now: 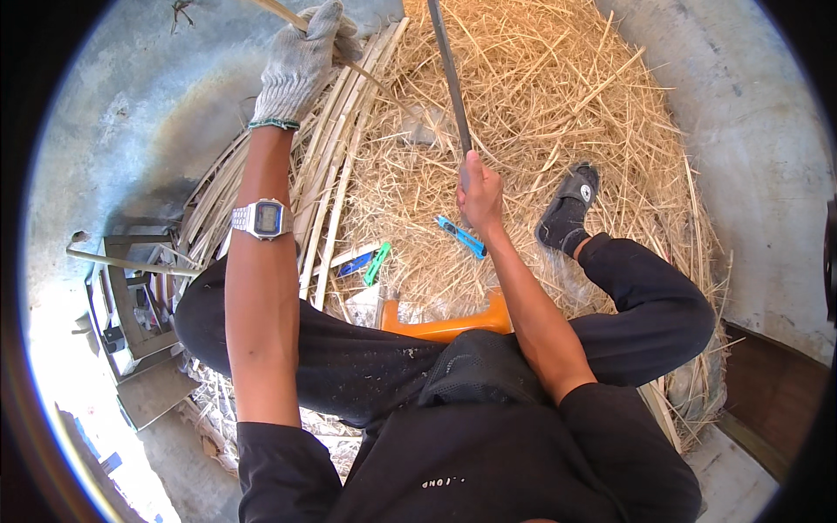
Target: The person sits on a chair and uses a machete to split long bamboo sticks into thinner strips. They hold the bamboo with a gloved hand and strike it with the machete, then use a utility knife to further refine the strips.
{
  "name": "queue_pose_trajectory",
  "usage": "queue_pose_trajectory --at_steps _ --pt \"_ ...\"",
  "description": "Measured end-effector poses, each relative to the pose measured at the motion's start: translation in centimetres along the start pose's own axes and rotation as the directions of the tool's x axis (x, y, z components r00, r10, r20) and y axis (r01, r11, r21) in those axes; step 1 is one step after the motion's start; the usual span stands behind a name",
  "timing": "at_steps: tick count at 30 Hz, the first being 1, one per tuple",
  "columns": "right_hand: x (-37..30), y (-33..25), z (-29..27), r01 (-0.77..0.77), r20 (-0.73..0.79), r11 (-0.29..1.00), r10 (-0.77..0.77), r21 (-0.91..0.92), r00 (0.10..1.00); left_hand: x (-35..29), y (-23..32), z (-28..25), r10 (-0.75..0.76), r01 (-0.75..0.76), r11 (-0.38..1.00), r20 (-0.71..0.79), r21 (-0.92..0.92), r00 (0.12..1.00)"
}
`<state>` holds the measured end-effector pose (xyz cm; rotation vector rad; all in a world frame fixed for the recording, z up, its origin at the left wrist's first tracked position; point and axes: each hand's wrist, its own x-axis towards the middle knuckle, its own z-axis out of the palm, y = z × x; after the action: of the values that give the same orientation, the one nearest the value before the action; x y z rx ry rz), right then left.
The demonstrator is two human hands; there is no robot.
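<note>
My left hand (301,65), in a grey knitted glove, is stretched far forward at the upper left. Its fingers are wrapped round a thin bamboo strip (279,10), which slants down to the right past the glove. Bare, my right hand (482,196) grips a long, narrow, dark knife (452,78) near the middle. The blade points away from me, its far end cut off by the picture's top edge, and the handle is mostly hidden in my fist. The knife and the strip are apart. Just below my right hand lies a light-blue box cutter (462,237).
Straw-like shavings (540,78) cover the floor ahead. Long split strips (336,131) lie by the left wall. A green cutter (377,264) and a dark-blue one (355,264) rest near an orange plastic stool (445,328) between my legs. A wooden frame (131,296) stands at left.
</note>
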<state>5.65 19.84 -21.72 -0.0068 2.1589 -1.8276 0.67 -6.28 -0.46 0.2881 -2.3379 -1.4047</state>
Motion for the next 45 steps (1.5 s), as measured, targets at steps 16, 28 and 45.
queue_pose_trajectory --at_steps 16,28,45 --pt "-0.3 3.4 -4.0 -0.686 0.296 0.728 0.653 0.009 0.697 -0.8 0.4 0.7 -0.027 0.026 0.999 0.038 0.021 0.999" --pt "-1.5 8.6 0.5 -0.076 -0.005 0.921 0.08 -0.382 0.997 -2.0 0.9 0.7 -0.079 0.07 0.993 -0.098 -0.098 0.992" --pt "-2.4 5.9 -2.2 -0.408 0.121 0.899 0.428 -0.162 0.895 -2.8 3.0 0.3 -0.247 0.227 0.962 0.127 0.15 0.961"
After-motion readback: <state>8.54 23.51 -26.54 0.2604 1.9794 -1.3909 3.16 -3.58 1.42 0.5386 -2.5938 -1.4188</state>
